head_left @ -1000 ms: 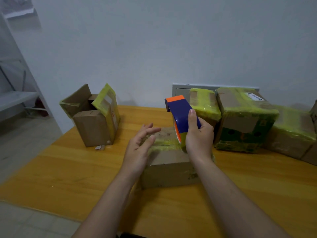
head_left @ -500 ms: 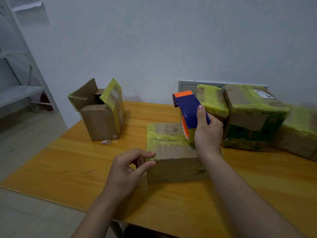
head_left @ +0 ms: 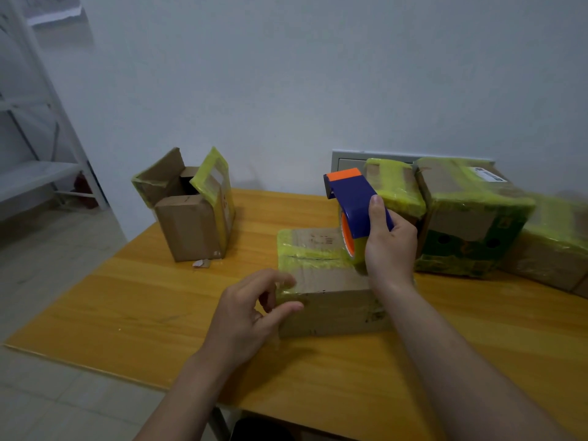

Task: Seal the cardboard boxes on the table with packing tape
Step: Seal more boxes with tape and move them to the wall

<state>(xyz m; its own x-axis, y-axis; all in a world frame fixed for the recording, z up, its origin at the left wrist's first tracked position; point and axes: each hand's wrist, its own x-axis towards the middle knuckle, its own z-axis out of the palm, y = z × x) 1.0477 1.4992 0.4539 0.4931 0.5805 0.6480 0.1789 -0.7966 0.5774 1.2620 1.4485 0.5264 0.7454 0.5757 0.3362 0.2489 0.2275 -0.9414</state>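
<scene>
Middle box (head_left: 331, 283): it sits closed near the centre of the table (head_left: 127, 310), right in front of me. A band of yellow tape (head_left: 311, 254) runs across its top seam and down over the 9 o'clock edge.
Tape dispenser (head_left: 354, 202): blue and orange, standing on the box top at its 3 o'clock edge, with the roll touching the cardboard.
Right hand (head_left: 389, 249): wrapped round the dispenser from behind, thumb laid up along the blue cover. It looks like a firm hold.
Left hand (head_left: 251, 313): half curled at the box's near-left corner, with thumb and forefinger on either side of it. The fingers are blurred, so I cannot tell whether they pinch the tape end or only touch it.
Open box (head_left: 191, 224): at 10 o'clock on the table, well apart from the middle box, flaps up and nothing closing the top.
Taped boxes (head_left: 467, 218): a row at 2 o'clock against the wall, wrapped in yellow, which I judge finished.
Progress: most boxes are sealed. The middle one looks nearly done, with its strip not yet cut free from the roll, and I judge the open box is what remains.
Rack (head_left: 38, 179): pale shelving off the table at 9 o'clock.
</scene>
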